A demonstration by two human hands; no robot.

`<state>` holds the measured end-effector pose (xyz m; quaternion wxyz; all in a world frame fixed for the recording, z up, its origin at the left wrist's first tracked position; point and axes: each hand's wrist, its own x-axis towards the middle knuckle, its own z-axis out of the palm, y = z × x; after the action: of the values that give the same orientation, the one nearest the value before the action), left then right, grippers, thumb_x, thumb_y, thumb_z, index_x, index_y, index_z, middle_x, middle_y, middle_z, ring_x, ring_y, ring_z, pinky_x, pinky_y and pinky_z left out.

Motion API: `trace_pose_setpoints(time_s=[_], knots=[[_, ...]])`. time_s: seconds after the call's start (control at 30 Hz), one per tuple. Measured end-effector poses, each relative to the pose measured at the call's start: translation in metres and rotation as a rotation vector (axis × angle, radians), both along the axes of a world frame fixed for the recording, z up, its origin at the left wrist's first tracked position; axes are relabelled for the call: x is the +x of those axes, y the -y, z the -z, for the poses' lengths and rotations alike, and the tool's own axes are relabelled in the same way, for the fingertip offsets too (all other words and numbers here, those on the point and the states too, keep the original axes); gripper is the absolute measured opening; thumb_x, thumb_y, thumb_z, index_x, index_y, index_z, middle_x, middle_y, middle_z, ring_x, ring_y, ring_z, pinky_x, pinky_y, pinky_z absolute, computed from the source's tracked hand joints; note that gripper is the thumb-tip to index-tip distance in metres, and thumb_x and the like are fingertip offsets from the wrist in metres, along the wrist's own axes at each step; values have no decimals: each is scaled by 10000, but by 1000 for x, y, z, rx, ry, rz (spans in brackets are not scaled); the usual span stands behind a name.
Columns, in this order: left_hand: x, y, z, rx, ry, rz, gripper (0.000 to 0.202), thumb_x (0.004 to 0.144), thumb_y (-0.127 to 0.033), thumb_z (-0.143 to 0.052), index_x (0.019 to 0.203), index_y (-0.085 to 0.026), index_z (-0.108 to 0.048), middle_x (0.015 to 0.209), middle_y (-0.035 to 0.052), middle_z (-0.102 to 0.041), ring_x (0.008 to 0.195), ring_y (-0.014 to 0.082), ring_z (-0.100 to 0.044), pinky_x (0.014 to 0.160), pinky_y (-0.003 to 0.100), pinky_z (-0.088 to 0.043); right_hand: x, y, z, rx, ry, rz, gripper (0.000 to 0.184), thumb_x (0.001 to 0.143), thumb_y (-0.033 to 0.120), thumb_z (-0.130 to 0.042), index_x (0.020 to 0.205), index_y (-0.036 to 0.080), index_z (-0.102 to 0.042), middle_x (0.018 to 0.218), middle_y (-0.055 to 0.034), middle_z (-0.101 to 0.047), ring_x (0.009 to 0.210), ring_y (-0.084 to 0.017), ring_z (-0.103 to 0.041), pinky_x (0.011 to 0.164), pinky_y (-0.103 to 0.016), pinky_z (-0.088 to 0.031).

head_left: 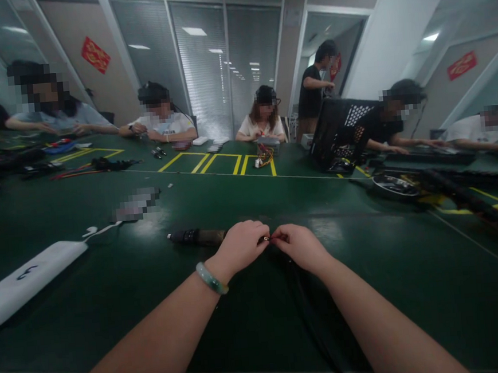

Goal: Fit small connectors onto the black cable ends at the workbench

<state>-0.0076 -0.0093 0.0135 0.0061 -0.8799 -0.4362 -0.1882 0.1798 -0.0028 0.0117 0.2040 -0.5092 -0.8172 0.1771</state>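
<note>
My left hand (241,245) and my right hand (300,245) meet fingertip to fingertip over the green table (109,278). Both are closed in a pinch on a small connector (270,239) with a glint of red and metal. A black cable (311,314) runs from the connector down toward me between my forearms. A pale green bangle (211,278) sits on my left wrist. A dark cylindrical tool (196,236) lies on the table just behind my left hand.
A white power strip (27,280) lies at the left. A black computer case (342,133) and cable bundles (447,188) sit at the right. Several other people work along the far side, with wires (264,155) and parts among yellow tape lines.
</note>
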Motion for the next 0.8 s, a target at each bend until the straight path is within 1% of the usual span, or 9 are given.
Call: trace_pose_setpoints(time_s=[0.07,0.17,0.33,0.43,0.6,0.8], knots=[[1,1,2,7,-14,4,67,860,-249,-571,813,-201,-577,823,17,-587,796,181,-553,710,306,-409,0,0,-1,15,23,-10,135,835,261,-569,866,240,-698,847,-1,-699,751,-155,-613,625,-237,-390],[2,1,4,15,-12,18,49,851,-225,-579,811,-200,-566,827,11,-582,784,174,-546,700,301,-409,0,0,-1,-9,18,1,138,830,262,-570,873,235,-698,848,-4,-704,754,-156,-620,625,-235,-393],[1,-4,7,28,-18,51,25,851,-183,-560,829,-193,-567,826,17,-584,799,178,-554,722,306,-415,-3,0,3,-141,-62,61,155,831,282,-563,875,218,-698,767,6,-705,644,-133,-618,543,-217,-383],[1,-7,8,38,-11,66,26,854,-177,-550,840,-187,-569,835,27,-588,818,183,-559,741,311,-420,-4,-1,5,-183,-103,101,156,827,294,-572,855,210,-700,737,6,-704,620,-132,-619,526,-216,-380],[0,-11,7,32,5,84,41,853,-179,-553,814,-186,-558,832,25,-591,804,184,-555,725,314,-422,-8,0,1,-162,-82,158,162,836,311,-567,842,215,-697,755,-6,-706,646,-147,-622,540,-228,-377],[-3,-13,4,-7,11,85,46,878,-206,-541,836,-195,-555,848,20,-588,818,184,-556,707,308,-418,-10,1,-3,-147,-32,157,165,849,328,-559,790,232,-680,773,-1,-694,695,-161,-617,558,-239,-364]])
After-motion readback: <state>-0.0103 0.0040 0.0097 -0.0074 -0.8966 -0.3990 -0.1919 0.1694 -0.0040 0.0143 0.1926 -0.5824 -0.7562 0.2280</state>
